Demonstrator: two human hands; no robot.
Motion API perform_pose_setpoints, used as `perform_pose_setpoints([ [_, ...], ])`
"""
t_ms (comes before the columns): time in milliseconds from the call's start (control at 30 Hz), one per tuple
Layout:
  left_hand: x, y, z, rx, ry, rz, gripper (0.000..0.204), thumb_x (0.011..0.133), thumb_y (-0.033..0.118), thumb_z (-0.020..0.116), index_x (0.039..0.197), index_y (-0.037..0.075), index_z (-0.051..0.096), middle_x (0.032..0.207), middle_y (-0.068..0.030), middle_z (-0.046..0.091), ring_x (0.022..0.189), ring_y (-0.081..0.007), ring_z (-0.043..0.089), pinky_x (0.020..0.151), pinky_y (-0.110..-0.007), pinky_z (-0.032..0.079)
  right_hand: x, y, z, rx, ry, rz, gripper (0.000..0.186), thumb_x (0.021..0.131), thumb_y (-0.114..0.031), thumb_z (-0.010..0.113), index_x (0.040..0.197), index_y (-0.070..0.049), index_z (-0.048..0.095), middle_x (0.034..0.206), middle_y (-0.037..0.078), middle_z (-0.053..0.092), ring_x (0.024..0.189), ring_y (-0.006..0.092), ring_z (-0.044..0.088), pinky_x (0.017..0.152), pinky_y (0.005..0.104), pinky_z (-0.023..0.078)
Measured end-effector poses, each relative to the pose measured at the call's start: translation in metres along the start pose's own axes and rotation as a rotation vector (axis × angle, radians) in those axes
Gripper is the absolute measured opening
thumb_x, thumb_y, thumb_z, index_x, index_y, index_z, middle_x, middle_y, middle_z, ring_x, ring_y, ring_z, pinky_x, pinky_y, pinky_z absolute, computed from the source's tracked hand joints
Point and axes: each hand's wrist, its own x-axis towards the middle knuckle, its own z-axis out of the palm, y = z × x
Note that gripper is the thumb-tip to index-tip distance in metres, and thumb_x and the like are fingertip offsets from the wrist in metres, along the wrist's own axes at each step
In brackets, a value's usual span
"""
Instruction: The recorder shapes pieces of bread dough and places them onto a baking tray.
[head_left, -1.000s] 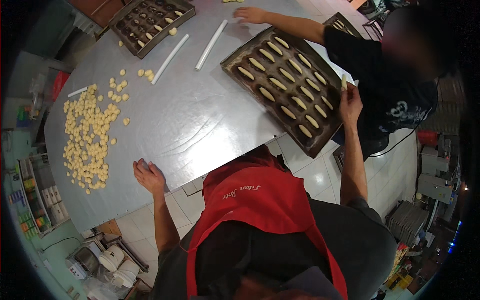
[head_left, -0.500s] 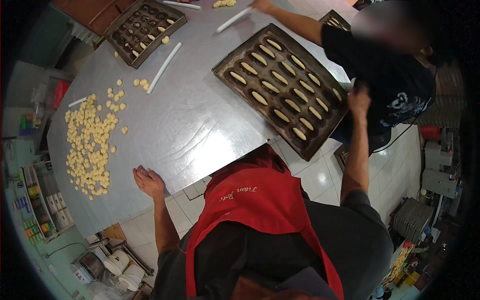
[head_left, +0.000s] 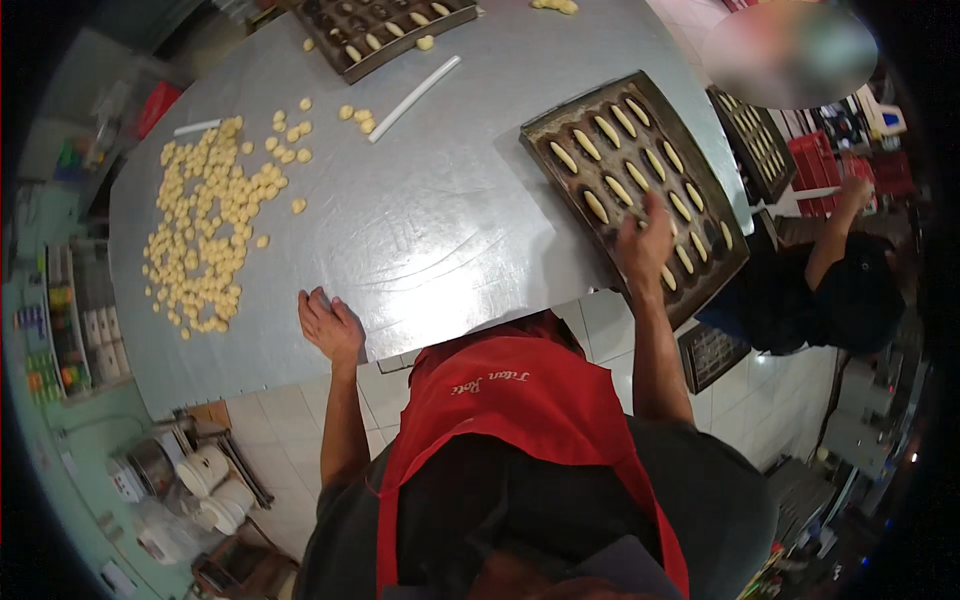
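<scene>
A dark baking tray (head_left: 548,128) with rows of pale oblong dough pieces (head_left: 610,131) lies on the right part of the steel table (head_left: 440,220). My right hand (head_left: 645,245) reaches over the tray's near side, fingers spread above the dough; whether it holds anything is hidden. My left hand (head_left: 328,325) rests flat on the table's near edge, holding nothing. I wear a red apron (head_left: 520,420).
Several small dough lumps (head_left: 205,235) are scattered on the left of the table. A second filled tray (head_left: 385,30) and a white stick (head_left: 415,85) lie farther off. Another person in black (head_left: 830,290) bends at the right beside another tray (head_left: 750,140).
My right hand has moved from the tray's right edge onto the tray itself. The other person has drawn back from the table toward the right. My left hand stays at the table edge.
</scene>
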Motion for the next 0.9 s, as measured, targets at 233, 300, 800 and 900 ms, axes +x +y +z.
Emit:
perform_pose_setpoints([
  [233, -0.002, -0.003, -0.009, -0.014, -0.058, -0.041, 0.048, 0.108, 0.029, 0.056, 0.15, 0.005, 0.054, 0.166, -0.0261, 0.041, 0.153, -0.0448, 0.037, 0.126, -0.058, 0.024, 0.083, 0.087, -0.045, -0.637, -0.062, 0.15, 0.038, 0.091, -0.019, 0.073, 0.124, 0.0, 0.071, 0.119, 0.026, 0.074, 0.114, 0.0438, 0.069, 0.097, 0.055, 0.056],
  [300, 0.003, 0.002, -0.005, -0.022, -0.062, -0.04, 0.048, 0.108, 0.028, 0.056, 0.15, 0.005, 0.054, 0.166, -0.025, 0.041, 0.153, -0.0448, 0.038, 0.126, -0.058, 0.024, 0.086, 0.173, -0.078, -0.854, 0.097, 0.107, 0.022, 0.092, -0.019, 0.071, 0.107, -0.002, 0.074, 0.109, 0.023, 0.076, 0.104, 0.0429, 0.073, 0.092, 0.055, 0.059],
  [800, 0.004, 0.002, 0.001, -0.001, -0.046, -0.034, 0.049, 0.111, 0.034, 0.053, 0.152, 0.007, 0.053, 0.166, -0.0239, 0.042, 0.153, -0.0437, 0.038, 0.124, -0.059, 0.026, 0.084, 0.229, -0.086, -0.709, -0.061, -0.005, 0.022, 0.097, -0.01, 0.065, 0.115, 0.0, 0.071, 0.102, 0.024, 0.075, 0.102, 0.0462, 0.073, 0.089, 0.0562, 0.059],
  [900, 0.002, 0.0, -0.001, 0.0, -0.06, -0.068, 0.049, 0.107, 0.029, 0.055, 0.151, 0.007, 0.054, 0.167, -0.0232, 0.041, 0.154, -0.0429, 0.036, 0.126, -0.058, 0.023, 0.091, 0.214, -0.077, -0.747, -0.15, 0.097, 0.029, 0.095, -0.013, 0.069, 0.12, 0.001, 0.066, 0.102, 0.027, 0.075, 0.102, 0.0477, 0.073, 0.088, 0.0575, 0.059],
])
